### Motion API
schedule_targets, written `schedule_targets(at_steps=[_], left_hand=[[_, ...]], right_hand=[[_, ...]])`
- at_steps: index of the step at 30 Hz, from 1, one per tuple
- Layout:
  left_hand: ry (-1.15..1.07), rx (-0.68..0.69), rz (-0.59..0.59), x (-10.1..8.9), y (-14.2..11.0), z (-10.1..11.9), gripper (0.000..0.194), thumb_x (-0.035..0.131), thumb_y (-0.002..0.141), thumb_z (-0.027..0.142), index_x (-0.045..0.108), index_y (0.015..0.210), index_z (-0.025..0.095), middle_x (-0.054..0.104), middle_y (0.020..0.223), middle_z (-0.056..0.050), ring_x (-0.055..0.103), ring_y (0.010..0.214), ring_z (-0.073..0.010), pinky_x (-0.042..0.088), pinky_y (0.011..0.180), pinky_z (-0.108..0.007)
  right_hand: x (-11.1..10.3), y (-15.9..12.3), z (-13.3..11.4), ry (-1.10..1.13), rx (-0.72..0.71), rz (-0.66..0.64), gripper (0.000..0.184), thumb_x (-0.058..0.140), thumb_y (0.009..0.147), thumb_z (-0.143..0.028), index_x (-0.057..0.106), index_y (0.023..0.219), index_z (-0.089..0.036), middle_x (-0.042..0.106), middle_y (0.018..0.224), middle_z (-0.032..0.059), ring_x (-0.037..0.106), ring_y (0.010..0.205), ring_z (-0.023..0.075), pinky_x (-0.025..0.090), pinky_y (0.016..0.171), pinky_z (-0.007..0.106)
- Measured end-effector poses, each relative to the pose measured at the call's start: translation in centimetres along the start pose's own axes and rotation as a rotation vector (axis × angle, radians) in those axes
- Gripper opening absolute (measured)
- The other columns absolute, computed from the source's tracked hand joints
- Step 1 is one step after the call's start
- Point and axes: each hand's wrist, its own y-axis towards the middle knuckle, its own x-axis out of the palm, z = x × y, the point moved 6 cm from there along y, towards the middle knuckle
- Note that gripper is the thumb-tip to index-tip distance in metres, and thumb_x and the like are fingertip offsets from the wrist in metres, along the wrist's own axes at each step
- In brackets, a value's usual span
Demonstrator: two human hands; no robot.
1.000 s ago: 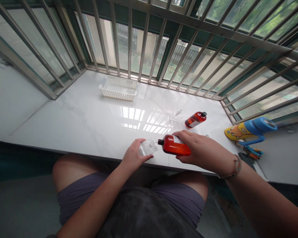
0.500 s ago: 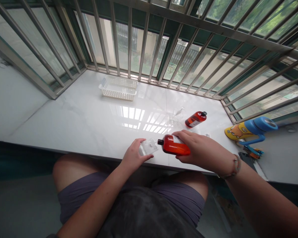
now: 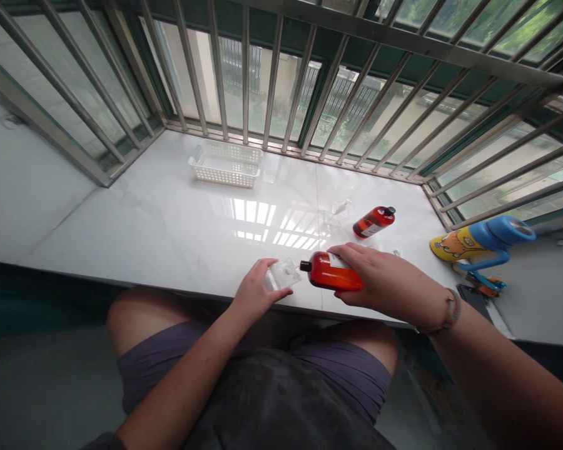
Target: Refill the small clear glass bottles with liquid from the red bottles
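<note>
Near the front edge of the white marbled counter (image 3: 159,240), my left hand (image 3: 256,290) grips a small clear square container (image 3: 285,274) between thumb and fingers. My right hand (image 3: 375,275) is wrapped round an amber-red bottle (image 3: 331,272) with a white label. The bottle lies tilted on its side, its black threaded neck pointing left at the container's opening. A slight gap shows between neck and container; whether liquid runs across it is too small to tell. Behind my right hand a second red bottle (image 3: 374,222) with a black cap is on the counter.
A white perforated basket (image 3: 225,178) stands at the back left by the window bars (image 3: 246,81). Clear plastic pieces (image 3: 340,207) lie left of the second bottle. On the right are a yellow and blue flask (image 3: 478,239) and a dark phone-like object (image 3: 471,294).
Both hands keep the container and bottle in nearly the same position. The whole view has shifted slightly, so things on the counter appear a little further right.
</note>
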Motion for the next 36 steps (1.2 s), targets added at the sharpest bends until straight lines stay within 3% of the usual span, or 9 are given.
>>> schedule_targets(at_steps=[12, 36], left_hand=[[-0.024, 0.011, 0.007, 0.0, -0.1, -0.1, 0.071, 0.098, 0.07, 0.033, 0.058, 0.129, 0.025, 0.067, 0.13, -0.006, 0.066, 0.123, -0.0287, 0.054, 0.108, -0.045], [-0.045, -0.016, 0.003, 0.2, -0.2, -0.9, 0.071, 0.097, 0.07, 0.035, 0.059, 0.129, 0.027, 0.068, 0.13, -0.006, 0.068, 0.121, -0.0289, 0.055, 0.108, -0.047]], right_hand=[[0.1, 0.2, -0.2, 0.045, 0.011, -0.01, 0.06, 0.076, 0.083, -0.039, 0.055, 0.138, -0.026, 0.07, 0.129, 0.0089, 0.072, 0.103, 0.0305, 0.051, 0.076, 0.037], [0.8, 0.5, -0.3, 0.026, 0.015, -0.028, 0.052, 0.075, 0.083, -0.037, 0.06, 0.131, -0.023, 0.071, 0.128, 0.0123, 0.073, 0.105, 0.0324, 0.052, 0.075, 0.036]])
